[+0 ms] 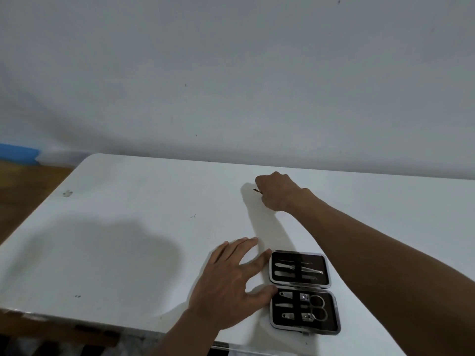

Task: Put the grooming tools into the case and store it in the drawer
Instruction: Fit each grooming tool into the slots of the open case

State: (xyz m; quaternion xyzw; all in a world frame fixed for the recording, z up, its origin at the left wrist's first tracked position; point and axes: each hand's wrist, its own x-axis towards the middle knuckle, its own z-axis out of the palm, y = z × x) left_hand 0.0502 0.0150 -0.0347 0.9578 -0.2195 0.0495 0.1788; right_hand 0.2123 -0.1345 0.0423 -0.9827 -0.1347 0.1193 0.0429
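Note:
An open dark grooming case (303,291) with a silver rim lies flat on the white table (128,227), near its front edge. Both halves hold several metal tools: files and tweezers in the far half, clippers and small scissors (318,308) in the near half. My left hand (231,283) rests flat on the table with its fingers spread, its thumb and forefinger touching the case's left edge. My right hand (277,192) reaches toward the table's far edge. It is closed around a thin tool (257,191), and only the tip of that tool pokes out to the left.
A plain white wall rises right behind the table. A wooden floor and a blue object (18,152) show at the far left. Dark slats (64,340) lie below the table's front edge. No drawer is in view.

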